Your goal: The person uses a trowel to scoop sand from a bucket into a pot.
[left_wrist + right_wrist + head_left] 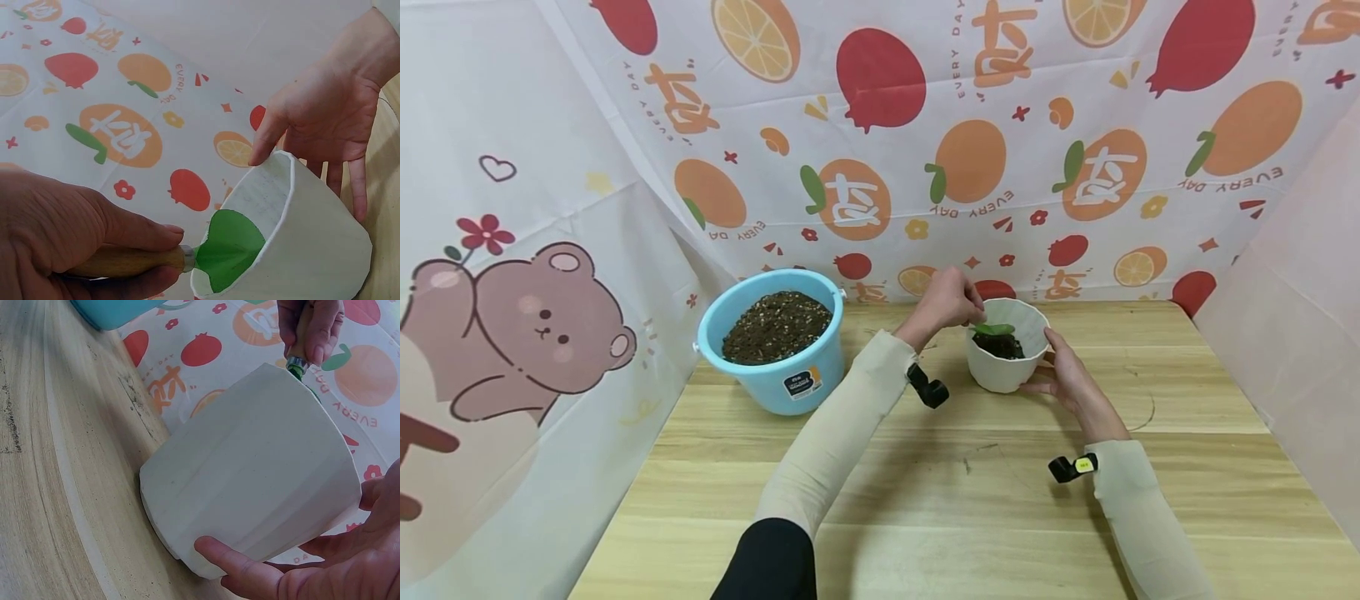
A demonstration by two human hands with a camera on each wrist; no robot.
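My left hand (949,298) grips the wooden handle (125,261) of a small garden trowel, its green blade (232,250) tilted into the mouth of a white flowerpot (1000,375). Dark soil (1000,347) lies inside the pot, below the blade. On the pot's right side, my right hand (1070,379) holds it, one digit at the rim and others low on the wall. From the right wrist, the pot (250,469) hides most of the blade, while the left hand (310,328) shows beyond the rim.
Left of the pot stands a light blue bucket (816,379) filled with dark, speckled soil (778,327). Both containers are on a wooden table (940,517). A fruit-print cloth (917,225) hangs behind, with more cloth along the sides.
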